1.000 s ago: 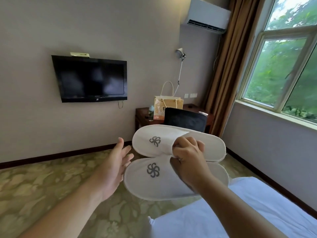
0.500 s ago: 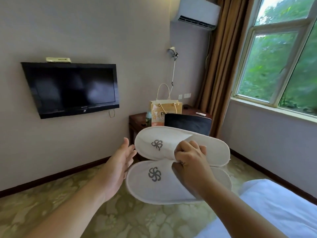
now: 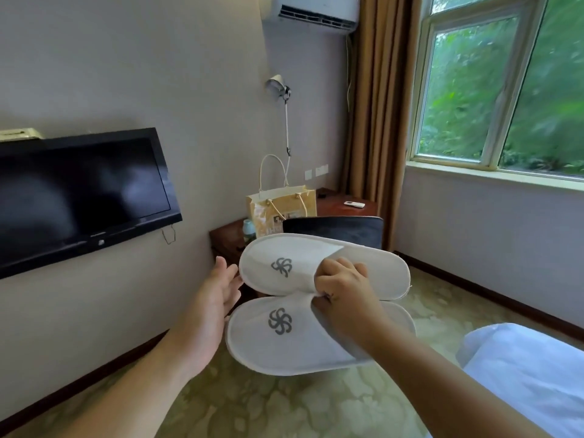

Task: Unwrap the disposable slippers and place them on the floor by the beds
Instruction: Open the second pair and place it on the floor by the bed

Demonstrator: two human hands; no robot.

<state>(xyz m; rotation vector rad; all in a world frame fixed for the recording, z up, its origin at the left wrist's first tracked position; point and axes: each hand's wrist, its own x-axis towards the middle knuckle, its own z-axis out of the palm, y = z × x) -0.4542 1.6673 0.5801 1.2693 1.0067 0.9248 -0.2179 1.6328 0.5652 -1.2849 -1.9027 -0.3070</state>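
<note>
1. We are holding the pair of white slippers [image 3: 284, 339] up in front of us. They are lying side by side with the toes pointing left, well above the floor [image 3: 284, 409].
2. Our right hand [image 3: 343, 300] is gripping both at once, with the fingers curled and pinching the edges of the uppers where the two meet.
3. Our left hand [image 3: 218, 300] is hovering empty with straight fingers. Its tips are right at the toe of the far slipper [image 3: 294, 257], and we cannot tell whether they are touching it.
4. We are seeing no wrapper on the slippers or in either hand, so we are judging the unwrapping done.
5. The placing is still waiting, since neither slipper is on the floor yet. A corner of a bed [image 3: 531, 374] is showing at the lower right, and we are judging that the pair needs lowering and setting down beside it.
</note>
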